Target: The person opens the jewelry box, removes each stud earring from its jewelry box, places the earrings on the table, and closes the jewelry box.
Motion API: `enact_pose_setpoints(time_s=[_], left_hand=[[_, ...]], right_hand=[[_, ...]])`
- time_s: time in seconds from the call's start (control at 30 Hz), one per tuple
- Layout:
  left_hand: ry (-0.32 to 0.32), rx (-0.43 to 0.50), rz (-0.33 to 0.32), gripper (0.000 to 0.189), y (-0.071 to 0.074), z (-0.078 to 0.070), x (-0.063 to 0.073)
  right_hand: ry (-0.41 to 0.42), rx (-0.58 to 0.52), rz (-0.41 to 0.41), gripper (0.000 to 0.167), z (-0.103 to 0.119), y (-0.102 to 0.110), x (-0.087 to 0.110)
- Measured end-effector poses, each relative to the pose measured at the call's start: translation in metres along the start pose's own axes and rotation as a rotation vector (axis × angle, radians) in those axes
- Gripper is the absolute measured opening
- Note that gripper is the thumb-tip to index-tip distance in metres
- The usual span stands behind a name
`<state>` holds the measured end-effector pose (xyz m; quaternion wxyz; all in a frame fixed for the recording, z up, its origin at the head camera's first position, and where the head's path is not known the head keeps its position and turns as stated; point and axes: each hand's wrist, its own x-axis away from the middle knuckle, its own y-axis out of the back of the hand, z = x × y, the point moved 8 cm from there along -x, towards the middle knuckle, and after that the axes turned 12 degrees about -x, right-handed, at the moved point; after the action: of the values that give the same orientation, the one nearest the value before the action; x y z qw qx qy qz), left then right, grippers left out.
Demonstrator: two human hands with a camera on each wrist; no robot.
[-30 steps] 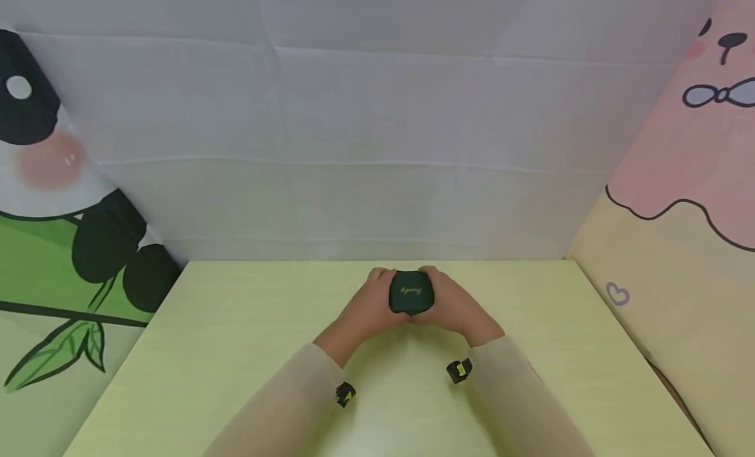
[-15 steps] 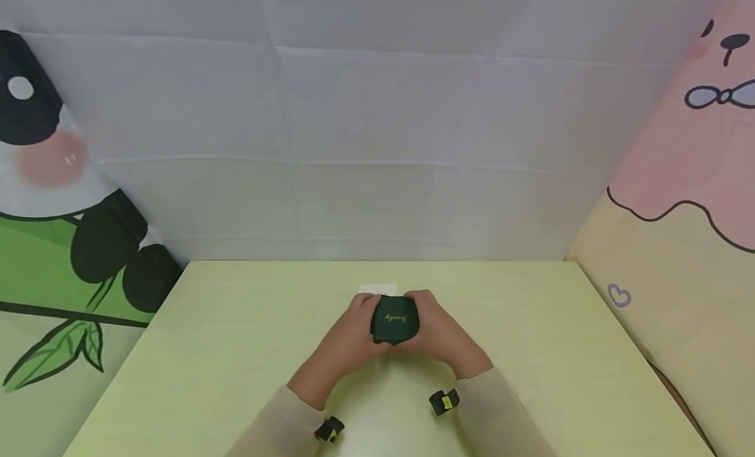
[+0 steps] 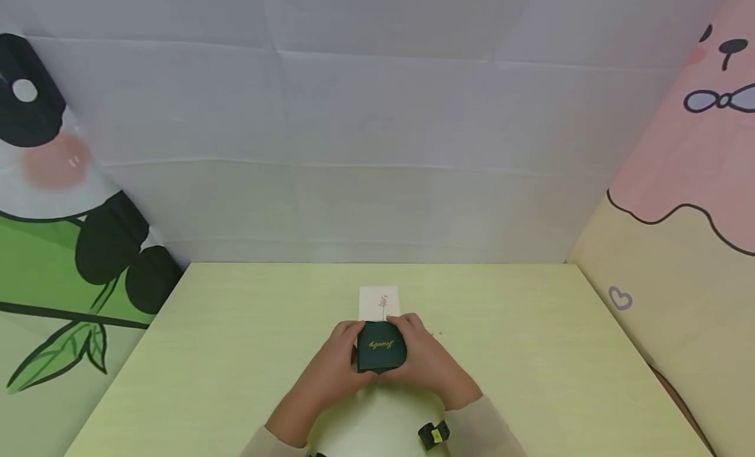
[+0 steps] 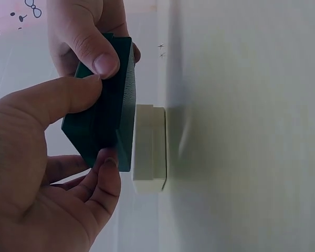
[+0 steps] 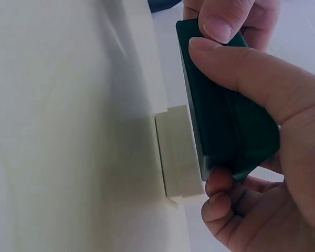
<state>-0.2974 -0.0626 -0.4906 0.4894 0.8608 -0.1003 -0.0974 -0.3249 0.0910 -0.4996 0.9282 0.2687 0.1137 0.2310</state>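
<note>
Both hands hold a dark green jewelry box (image 3: 381, 347) with gold lettering on its top. My left hand (image 3: 333, 365) grips its left side, thumb along the near face and fingers curled at the edge. On the opposite side my right hand (image 3: 421, 362) grips it the same way, and the two thumbs meet at the near face in the wrist views. The wrist views show the green box (image 4: 102, 118) raised off the table. Just beyond it stands a small white box (image 3: 379, 301) with a pink flower printed on top, its near part hidden behind the green one.
Two tiny star-shaped pieces (image 3: 436, 334) lie on the pale yellow table (image 3: 265, 326), right of the right hand. A white sheet (image 3: 377, 149) hangs behind the table, with cartoon-printed panels at left and right.
Both hands have carried the green box toward me and a little left. The white box, hidden behind it at first, has come into view.
</note>
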Motion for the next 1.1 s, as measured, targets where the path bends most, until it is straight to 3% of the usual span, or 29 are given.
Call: enact_pose_setpoints(time_s=[0.37, 0.63, 0.93, 1.1], left_hand=[[-0.003, 0.01, -0.013, 0.092, -0.01, 0.01, 0.018], [-0.009, 0.065, 0.016, 0.089, -0.023, 0.017, 0.027], [0.025, 0.172, -0.054, 0.088, -0.039, 0.036, 0.032], [0.036, 0.216, -0.084, 0.089, -0.04, 0.04, 0.032]], right_hand=[[-0.02, -0.005, 0.03, 0.105, -0.001, -0.016, 0.01], [-0.058, 0.017, 0.043, 0.105, -0.009, -0.026, 0.022], [-0.022, 0.019, 0.034, 0.105, -0.01, -0.036, 0.023], [-0.009, 0.006, 0.019, 0.105, -0.013, -0.038, 0.02]])
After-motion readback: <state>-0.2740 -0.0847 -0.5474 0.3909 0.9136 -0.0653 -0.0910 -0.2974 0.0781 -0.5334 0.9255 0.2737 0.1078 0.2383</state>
